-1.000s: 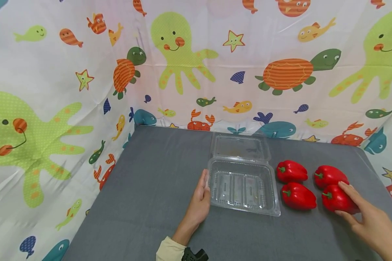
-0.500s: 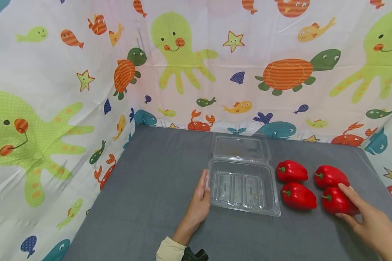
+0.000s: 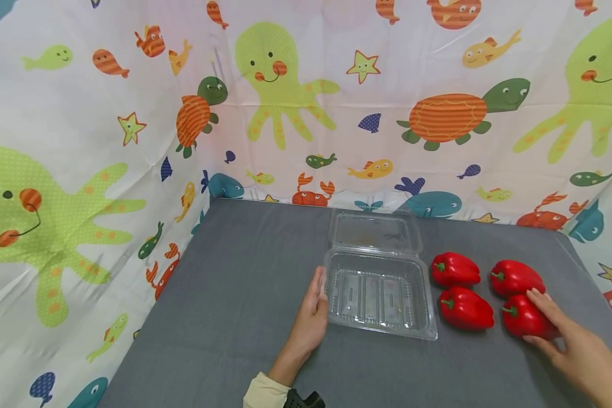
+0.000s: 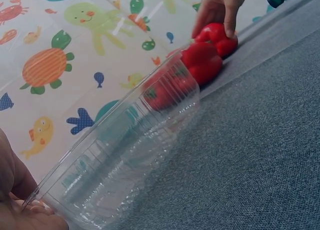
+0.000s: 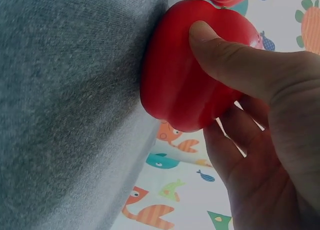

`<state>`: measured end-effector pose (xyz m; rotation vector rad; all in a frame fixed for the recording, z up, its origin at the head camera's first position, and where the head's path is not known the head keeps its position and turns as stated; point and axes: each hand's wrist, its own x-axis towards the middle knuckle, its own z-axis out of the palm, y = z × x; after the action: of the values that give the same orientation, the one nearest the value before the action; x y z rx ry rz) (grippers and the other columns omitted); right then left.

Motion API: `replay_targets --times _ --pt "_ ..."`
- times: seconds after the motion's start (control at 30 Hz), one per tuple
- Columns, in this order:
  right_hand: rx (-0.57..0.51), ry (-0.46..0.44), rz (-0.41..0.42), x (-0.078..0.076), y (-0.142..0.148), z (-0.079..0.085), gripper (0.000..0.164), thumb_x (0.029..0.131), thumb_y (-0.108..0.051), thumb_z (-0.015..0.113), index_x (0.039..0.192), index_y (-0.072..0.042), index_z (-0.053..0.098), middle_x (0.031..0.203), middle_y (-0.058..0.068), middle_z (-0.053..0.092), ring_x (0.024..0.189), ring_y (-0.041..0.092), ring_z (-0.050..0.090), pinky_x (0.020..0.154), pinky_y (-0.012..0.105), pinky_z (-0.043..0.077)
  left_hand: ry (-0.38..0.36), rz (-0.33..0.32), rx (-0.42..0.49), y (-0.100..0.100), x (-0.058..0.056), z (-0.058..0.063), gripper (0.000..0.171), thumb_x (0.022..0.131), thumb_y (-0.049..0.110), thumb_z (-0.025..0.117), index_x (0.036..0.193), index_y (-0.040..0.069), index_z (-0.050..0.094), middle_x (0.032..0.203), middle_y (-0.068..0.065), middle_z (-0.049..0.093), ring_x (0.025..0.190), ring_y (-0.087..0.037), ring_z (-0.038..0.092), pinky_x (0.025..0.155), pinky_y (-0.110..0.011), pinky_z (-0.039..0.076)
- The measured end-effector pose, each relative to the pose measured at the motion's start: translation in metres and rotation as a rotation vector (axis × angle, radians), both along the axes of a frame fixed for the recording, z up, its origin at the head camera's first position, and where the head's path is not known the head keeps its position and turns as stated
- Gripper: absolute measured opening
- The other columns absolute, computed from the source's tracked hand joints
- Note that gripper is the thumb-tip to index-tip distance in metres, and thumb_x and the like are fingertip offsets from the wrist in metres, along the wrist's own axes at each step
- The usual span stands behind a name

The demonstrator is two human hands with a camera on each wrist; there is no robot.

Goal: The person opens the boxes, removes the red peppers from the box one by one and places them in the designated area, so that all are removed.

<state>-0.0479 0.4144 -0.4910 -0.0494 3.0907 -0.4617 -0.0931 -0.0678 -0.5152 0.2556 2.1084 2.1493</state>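
At the right, my right hand (image 3: 573,334) grips a red bell pepper (image 3: 525,317), thumb on its near side and fingers round the far side. This pepper (image 5: 185,70) rests on the cloth in the right wrist view. Three more red peppers lie close by: one behind it (image 3: 515,277), two to the left, front (image 3: 466,309) and back (image 3: 455,268). A clear plastic clamshell container (image 3: 379,292) stands in the middle, its lid (image 3: 374,231) folded back. My left hand (image 3: 308,320) rests against its left edge, fingers fairly straight. In the left wrist view this hand (image 4: 25,205) touches the rim.
A grey cloth (image 3: 234,317) covers the table. Behind it and at the left hangs a white curtain (image 3: 306,62) printed with sea animals. The two left peppers lie close beside the container's right wall.
Almost nothing differs. The held pepper has shifted very slightly toward me and stays on the table. The left hand and the container stay in place.
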Motion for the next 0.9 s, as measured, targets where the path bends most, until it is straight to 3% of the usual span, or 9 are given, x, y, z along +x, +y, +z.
replay_targets --times 0.23,0.47,0.67,0.9 --pt "-0.011 -0.071 -0.003 -0.0021 0.0012 0.0005 0.123 0.078 -0.018 0.093 0.168 -0.005 0.010 0.153 0.048 0.027 0.116 0.070 0.043 0.079 0.076 0.052 -0.016 0.009 0.031 -0.0011 -0.0005 0.0003 0.065 0.113 0.000 0.031 0.171 0.013 0.005 0.178 -0.006 0.007 0.162 -0.015 0.007 0.129 -0.038 0.010" --pt "-0.020 -0.069 -0.026 -0.0022 0.0021 -0.0035 0.120 0.081 -0.025 0.091 0.169 -0.006 0.010 0.157 0.044 0.024 0.120 0.067 0.040 0.084 0.082 0.045 -0.006 0.026 0.060 -0.0020 0.0000 -0.0007 0.064 0.112 -0.001 0.030 0.170 0.007 0.006 0.178 -0.010 0.009 0.163 -0.020 0.008 0.127 -0.032 0.013" --pt "-0.022 -0.035 -0.038 -0.0020 0.0030 -0.0071 0.120 0.081 -0.024 0.091 0.169 -0.007 0.011 0.159 0.043 0.024 0.126 0.067 0.037 0.085 0.083 0.042 0.002 0.047 0.086 -0.0028 -0.0022 -0.0030 0.061 0.113 0.000 0.032 0.169 0.003 0.008 0.177 -0.015 0.012 0.163 -0.026 0.011 0.129 -0.039 0.014" --pt "-0.034 -0.068 -0.034 -0.0009 0.0013 -0.0027 0.118 0.085 -0.028 0.089 0.168 -0.004 0.009 0.162 0.042 0.016 0.132 0.068 0.031 0.084 0.081 0.045 -0.006 0.074 0.112 -0.0062 -0.0039 0.0002 0.061 0.113 0.005 0.035 0.169 0.003 0.010 0.176 -0.012 0.018 0.163 -0.027 0.015 0.129 -0.045 0.016"
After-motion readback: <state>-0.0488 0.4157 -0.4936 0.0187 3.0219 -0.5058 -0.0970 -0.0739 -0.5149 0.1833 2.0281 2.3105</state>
